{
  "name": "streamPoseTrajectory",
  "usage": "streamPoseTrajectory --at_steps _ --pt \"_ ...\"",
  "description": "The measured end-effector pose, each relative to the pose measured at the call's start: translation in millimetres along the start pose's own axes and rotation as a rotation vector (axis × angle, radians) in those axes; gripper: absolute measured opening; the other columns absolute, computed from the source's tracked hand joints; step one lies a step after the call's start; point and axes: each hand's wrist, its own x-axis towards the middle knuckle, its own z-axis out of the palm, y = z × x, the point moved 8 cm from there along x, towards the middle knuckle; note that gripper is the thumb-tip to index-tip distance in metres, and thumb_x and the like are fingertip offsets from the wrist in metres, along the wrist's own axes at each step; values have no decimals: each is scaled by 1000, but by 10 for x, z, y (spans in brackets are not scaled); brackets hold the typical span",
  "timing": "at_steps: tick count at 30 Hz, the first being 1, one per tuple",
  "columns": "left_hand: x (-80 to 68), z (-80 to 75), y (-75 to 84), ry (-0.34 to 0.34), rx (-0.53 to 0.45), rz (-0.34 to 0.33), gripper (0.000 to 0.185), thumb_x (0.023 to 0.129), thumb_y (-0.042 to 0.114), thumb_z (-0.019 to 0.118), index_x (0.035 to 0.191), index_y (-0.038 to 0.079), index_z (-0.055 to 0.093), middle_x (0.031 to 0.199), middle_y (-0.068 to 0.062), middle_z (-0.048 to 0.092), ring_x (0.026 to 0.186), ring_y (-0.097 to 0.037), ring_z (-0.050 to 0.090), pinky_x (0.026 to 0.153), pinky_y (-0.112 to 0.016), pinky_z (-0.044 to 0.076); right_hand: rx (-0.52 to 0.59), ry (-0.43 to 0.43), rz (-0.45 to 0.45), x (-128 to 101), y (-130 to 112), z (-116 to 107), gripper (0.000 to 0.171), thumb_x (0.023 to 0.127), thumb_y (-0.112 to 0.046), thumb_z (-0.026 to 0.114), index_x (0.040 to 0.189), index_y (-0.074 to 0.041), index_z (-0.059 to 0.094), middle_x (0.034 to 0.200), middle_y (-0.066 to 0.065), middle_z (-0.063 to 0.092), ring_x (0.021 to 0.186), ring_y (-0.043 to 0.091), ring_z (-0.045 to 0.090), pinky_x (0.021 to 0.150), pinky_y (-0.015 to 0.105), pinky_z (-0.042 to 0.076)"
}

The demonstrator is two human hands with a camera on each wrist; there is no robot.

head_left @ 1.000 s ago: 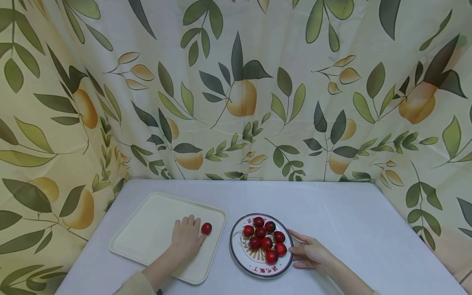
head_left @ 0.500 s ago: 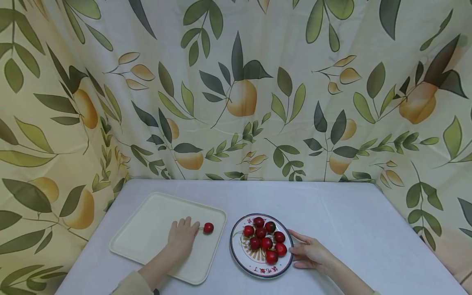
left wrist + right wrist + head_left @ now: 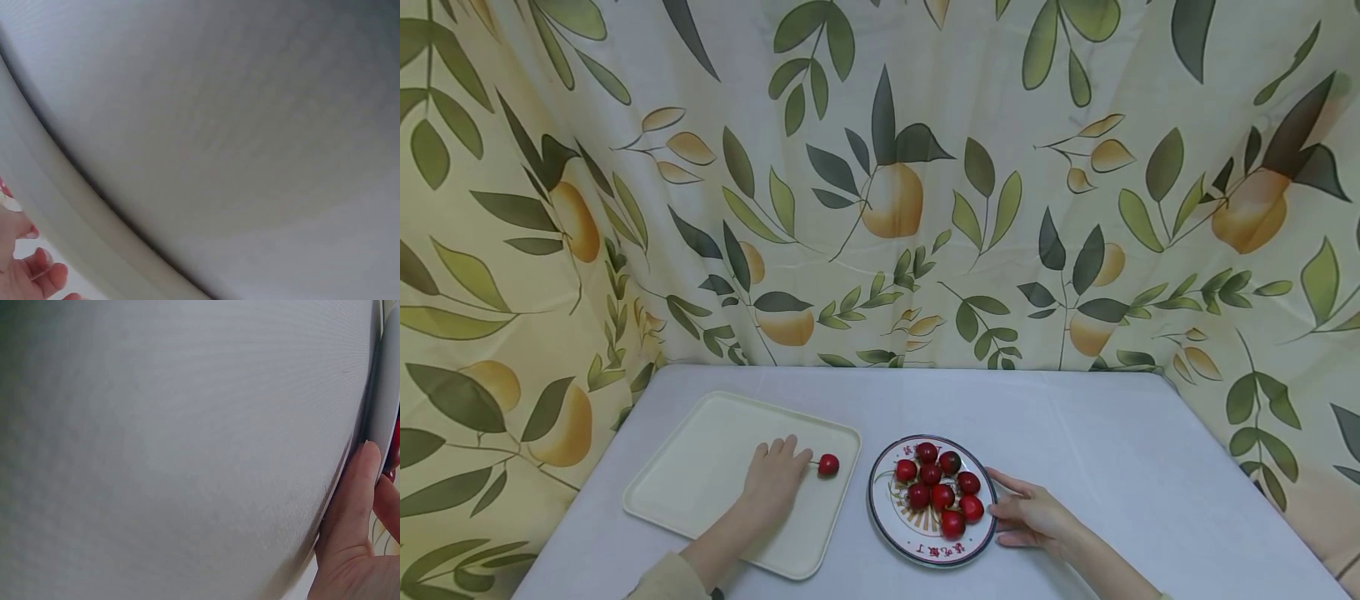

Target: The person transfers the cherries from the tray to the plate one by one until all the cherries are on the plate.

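My left hand (image 3: 772, 482) is low over the cream tray (image 3: 688, 462). A single red cherry (image 3: 828, 465) lies near the tray's right side, its stem running back to the fingertips. In the left wrist view, the curled fingers (image 3: 55, 279) show beyond the tray rim, and I cannot tell whether they pinch the stem. At the right edge of the round plate (image 3: 910, 542), my right hand (image 3: 1032, 513) grips the rim. Several dark red cherries (image 3: 942, 496) with stems sit on this plate.
A white cloth (image 3: 1112, 458) covers the table. Behind and at both sides hangs a curtain (image 3: 880, 292) printed with fruit and leaves. The tray stands left of the plate, with a narrow gap between them.
My left hand shifted back left off the cherry's side to its stem end, then slightly right. The cherry has moved a little right on the tray. Right hand and plate stay still.
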Motion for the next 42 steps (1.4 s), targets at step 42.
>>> streamPoseTrajectory --at_steps 42 --pt "-28 -191 1336 27 29 344 26 85 27 60 112 27 59 112 3 53 101 -15 49 85 -34 40 -1 55 27 -10 11 -18 66 80 -3 65 139 -13 38 86 11 50 60 18 61 59 34 53"
